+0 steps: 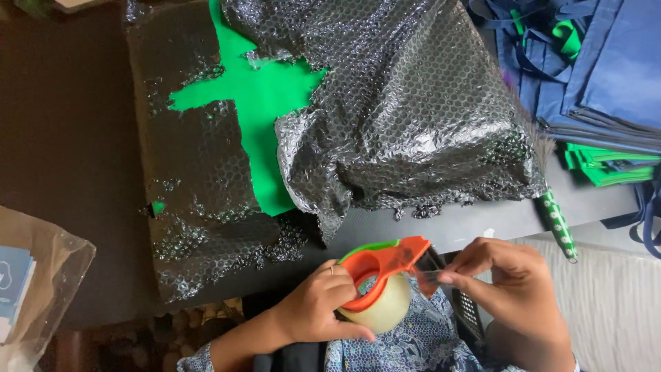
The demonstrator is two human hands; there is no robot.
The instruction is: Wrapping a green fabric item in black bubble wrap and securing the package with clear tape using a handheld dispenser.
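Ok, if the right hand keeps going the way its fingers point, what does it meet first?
The right hand points left, pinching the clear tape end. Straight on, it would first meet the orange tape dispenser held in the left hand, though depth is unclear.

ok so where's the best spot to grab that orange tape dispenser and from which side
Grip the orange tape dispenser by its loop handle, from the roll side, as the left hand does: fingers through the loop, thumb under the clear roll. That leaves the cutter end free, where the right hand pinches the tape.
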